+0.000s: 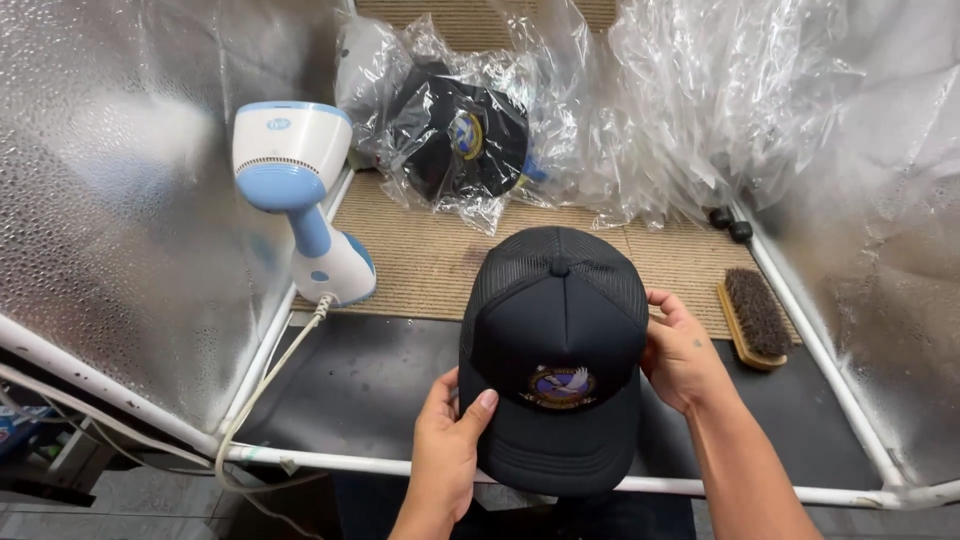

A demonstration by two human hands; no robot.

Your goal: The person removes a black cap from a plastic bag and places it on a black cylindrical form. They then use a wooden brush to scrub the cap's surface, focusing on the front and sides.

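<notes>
Behind crinkled plastic, bagged cap (462, 140) blurs (both hands (445, 450) (683, 352) grip black cap (555, 355)).

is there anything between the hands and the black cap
Nothing visible. Both hands already grip the black mesh-backed cap with a round embroidered patch: the left hand at its lower left edge with the thumb on the front panel, the right hand against its right side.
</notes>
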